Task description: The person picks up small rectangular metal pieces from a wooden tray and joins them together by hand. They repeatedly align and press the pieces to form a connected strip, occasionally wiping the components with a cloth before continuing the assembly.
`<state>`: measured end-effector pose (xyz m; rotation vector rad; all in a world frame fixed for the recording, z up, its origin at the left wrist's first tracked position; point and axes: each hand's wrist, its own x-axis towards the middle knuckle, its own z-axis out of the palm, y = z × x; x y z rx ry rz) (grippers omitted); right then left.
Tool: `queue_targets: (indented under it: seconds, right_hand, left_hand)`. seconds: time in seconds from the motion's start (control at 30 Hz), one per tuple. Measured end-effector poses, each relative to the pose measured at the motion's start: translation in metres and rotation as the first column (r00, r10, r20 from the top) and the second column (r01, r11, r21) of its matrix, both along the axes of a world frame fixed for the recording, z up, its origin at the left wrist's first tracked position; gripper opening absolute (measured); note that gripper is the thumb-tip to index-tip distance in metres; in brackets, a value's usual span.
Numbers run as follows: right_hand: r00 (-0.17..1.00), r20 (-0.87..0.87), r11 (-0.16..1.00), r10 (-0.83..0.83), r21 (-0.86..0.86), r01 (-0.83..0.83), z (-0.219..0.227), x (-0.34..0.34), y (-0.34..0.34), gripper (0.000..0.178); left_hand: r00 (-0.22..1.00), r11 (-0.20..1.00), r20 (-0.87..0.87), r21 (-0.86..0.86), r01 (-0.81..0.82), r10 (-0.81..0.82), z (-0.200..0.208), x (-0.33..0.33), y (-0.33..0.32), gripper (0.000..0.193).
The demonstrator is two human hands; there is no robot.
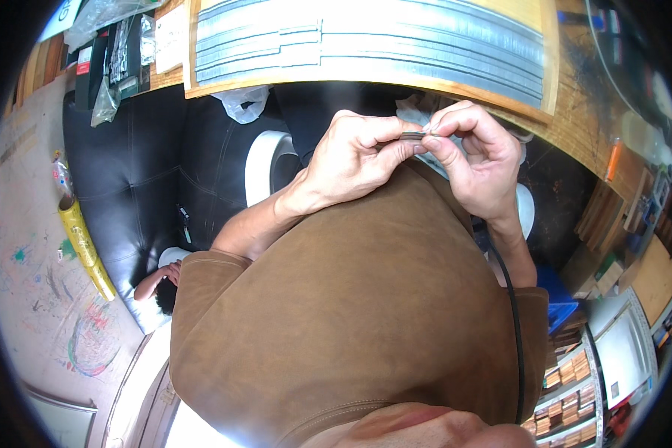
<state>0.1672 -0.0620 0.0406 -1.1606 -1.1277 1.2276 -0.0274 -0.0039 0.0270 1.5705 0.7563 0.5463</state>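
Note:
Both hands are raised in front of my brown shirt, just off the near edge of a wooden table. Between the thumb and index finger of my left hand (358,155) is a small stack of thin dark strips (411,136) with light lines along its edge. My right hand (476,157) is closed in a pinch at the right end of the same stack, thumb against index finger. The fingertips cover most of that end. Beyond the hands, a wood-framed tray (192,52) on the table holds long grey strips (425,52) laid side by side in rows.
Behind the hands are a white chair (260,168) and a hanging plastic bag (245,103). A black padded sofa (134,172) fills the left, with another person's arm (153,284) near it. A yellow tube (86,246) leans there. Shelves of wood pieces (571,373) stand right.

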Motion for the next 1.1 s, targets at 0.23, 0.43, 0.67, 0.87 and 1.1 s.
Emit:
queue_targets:
  seconds: [0.23,0.43,0.67,0.87,1.1]
  right_hand:
    - [0.98,0.199,0.997,-0.021,0.072,0.007,0.001,-0.001,0.002,0.007]
    - [0.983,0.174,0.996,-0.051,0.086,0.037,0.001,-0.002,0.001,0.006]
    - [0.858,0.46,0.973,-0.228,0.142,0.182,0.055,0.045,-0.003,0.004]
    - [0.417,0.79,0.889,-0.449,0.345,0.302,0.087,0.111,0.005,0.007]
    - [0.855,0.457,0.841,-0.246,0.539,-0.045,0.07,0.037,0.041,0.012]
  left_hand:
    - [1.0,1.0,-0.019,0.007,-0.007,0.007,0.0,-0.002,-0.001,0.02]
    - [1.0,0.999,-0.023,-0.04,-0.008,0.007,0.001,-0.001,-0.001,0.019]
    - [0.993,0.993,0.027,0.01,-0.115,0.115,0.011,0.006,-0.004,0.017]
    - [0.984,0.997,0.179,0.081,-0.01,-0.004,0.019,0.026,0.009,0.021]
    - [0.978,0.964,0.207,0.258,-0.072,0.018,0.049,0.037,0.037,0.024]
